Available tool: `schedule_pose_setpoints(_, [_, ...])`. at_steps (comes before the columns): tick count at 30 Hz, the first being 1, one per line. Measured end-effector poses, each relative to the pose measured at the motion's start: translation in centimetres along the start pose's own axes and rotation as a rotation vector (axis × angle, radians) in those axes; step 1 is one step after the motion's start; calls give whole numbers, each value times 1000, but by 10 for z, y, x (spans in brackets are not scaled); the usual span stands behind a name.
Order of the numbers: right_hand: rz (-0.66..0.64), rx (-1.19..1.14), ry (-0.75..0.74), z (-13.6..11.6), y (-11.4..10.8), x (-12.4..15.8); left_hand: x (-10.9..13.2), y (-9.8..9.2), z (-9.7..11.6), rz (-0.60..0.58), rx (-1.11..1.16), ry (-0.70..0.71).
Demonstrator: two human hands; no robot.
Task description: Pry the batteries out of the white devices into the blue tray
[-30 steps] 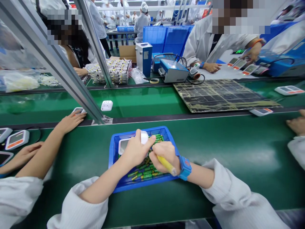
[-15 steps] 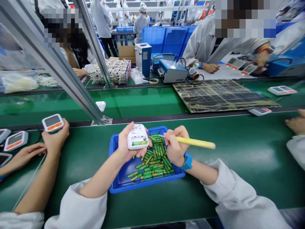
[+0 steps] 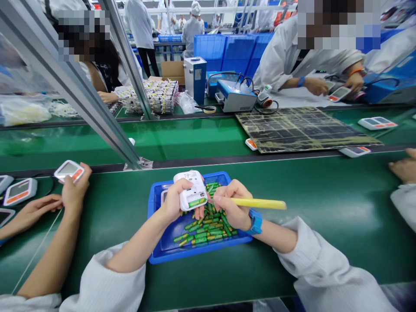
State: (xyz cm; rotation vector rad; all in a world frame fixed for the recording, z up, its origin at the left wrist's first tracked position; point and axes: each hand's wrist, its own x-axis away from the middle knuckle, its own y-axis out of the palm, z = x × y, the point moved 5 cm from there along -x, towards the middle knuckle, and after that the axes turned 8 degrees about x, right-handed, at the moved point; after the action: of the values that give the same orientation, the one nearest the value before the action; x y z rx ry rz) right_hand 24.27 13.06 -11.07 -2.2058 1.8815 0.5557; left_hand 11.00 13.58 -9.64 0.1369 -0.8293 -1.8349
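My left hand (image 3: 175,200) grips a white device (image 3: 191,184) with its back turned up and the thumb across it. One green battery (image 3: 197,202) lies in the slot at its near edge. My right hand (image 3: 233,203) is closed around a yellow stick-like tool (image 3: 260,203), its fingers close to the device's right side. The tool's tip is hard to make out. Under both hands a blue tray (image 3: 162,259) holds many loose green-and-gold batteries (image 3: 208,232). A white-edged shape (image 3: 163,197) shows in the tray beside my left hand.
A co-worker's hand (image 3: 74,190) at left holds a similar device (image 3: 69,171); more devices (image 3: 21,192) lie beside it. A metal post (image 3: 107,130) slants down to the bench. Beyond runs a green belt (image 3: 195,134) beneath a dark panel (image 3: 302,130). Another person's hand (image 3: 404,167) is at right.
The device in my left hand has tilted, and my thumb now lies across its back. My right hand has shifted left with the tool, nearer the device. On the belt, a device has appeared beside the panel.
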Motion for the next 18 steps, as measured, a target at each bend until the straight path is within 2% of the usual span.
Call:
schedule_pose_setpoints(6, [-28, 153, -70, -4, -1, 3, 1, 0, -2, -34, -56, -24])
schedule_pose_setpoints(8, [-43, 165, -34, -4, 1, 3, 1, 1, -2, -48, -47, -21])
schedule_pose_setpoints(10, [-62, 85, 68, -1, 4, 0, 1, 2, 0, -47, -32, -4])
schedule_pose_setpoints(15, [-130, -262, 449, 7, 17, -17, 2, 2, 5, 18, -37, 114])
schedule_pose_setpoints(18, [-196, -403, 598, 9, 20, -26, 2, 2, 4, 28, -77, 165])
